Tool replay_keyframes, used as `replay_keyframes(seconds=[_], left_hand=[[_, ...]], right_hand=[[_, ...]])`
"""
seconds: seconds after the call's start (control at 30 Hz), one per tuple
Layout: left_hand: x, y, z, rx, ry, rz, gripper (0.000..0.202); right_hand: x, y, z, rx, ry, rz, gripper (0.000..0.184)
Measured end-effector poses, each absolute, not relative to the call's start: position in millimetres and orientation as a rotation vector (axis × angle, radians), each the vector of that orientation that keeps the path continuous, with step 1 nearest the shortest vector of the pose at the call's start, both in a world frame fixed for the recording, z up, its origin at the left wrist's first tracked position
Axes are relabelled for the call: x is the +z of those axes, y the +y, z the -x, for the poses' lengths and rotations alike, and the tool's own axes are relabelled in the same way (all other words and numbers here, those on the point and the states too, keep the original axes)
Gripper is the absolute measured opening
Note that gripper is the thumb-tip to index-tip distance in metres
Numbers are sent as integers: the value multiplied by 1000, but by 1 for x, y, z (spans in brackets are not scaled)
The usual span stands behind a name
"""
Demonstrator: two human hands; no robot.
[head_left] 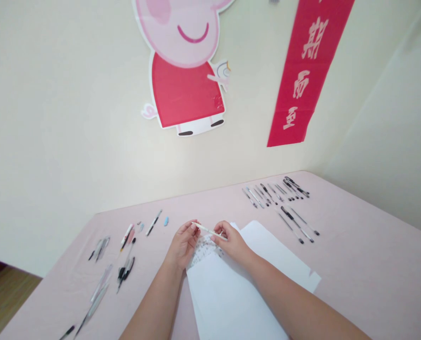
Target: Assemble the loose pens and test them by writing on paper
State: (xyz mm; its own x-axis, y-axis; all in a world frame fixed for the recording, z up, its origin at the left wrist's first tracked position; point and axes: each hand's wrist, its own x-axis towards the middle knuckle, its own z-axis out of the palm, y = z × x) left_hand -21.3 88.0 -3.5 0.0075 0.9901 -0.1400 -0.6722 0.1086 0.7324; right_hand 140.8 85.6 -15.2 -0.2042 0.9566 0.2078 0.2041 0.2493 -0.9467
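Observation:
Both hands hold a slim cream-white pen [207,230] that lies level above some paper. Around its left end, the thumb and fingers of my left hand [186,242] are closed. My right hand [231,240] pinches the pen near its right end. Under the hands is a sheet covered with dark scribbled marks [205,250]. White paper [228,297] covers its lower part, and another white sheet [277,250] extends to the right beneath my right forearm.
Several black and clear pens [267,194] lie in a row at the back right, with a few longer pens [297,224] in front. Pen parts [125,271] and a blue cap-like piece [166,221] are scattered on the left of the pink table [366,264]. A wall stands behind.

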Motion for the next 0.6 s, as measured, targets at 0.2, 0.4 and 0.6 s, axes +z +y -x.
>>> replay_keyframes(seconds=[0.2, 0.4, 0.6], left_hand=[[-2, 87, 21, 1397, 735, -567, 17], [0, 86, 21, 1400, 739, -556, 17], [1, 84, 21, 1360, 754, -571, 19]], right_hand=[[-16, 86, -141, 1122, -1677, 1072, 17], [-14, 85, -141, 1052, -1656, 1092, 13], [-16, 85, -140, 1173, -1640, 1038, 12]])
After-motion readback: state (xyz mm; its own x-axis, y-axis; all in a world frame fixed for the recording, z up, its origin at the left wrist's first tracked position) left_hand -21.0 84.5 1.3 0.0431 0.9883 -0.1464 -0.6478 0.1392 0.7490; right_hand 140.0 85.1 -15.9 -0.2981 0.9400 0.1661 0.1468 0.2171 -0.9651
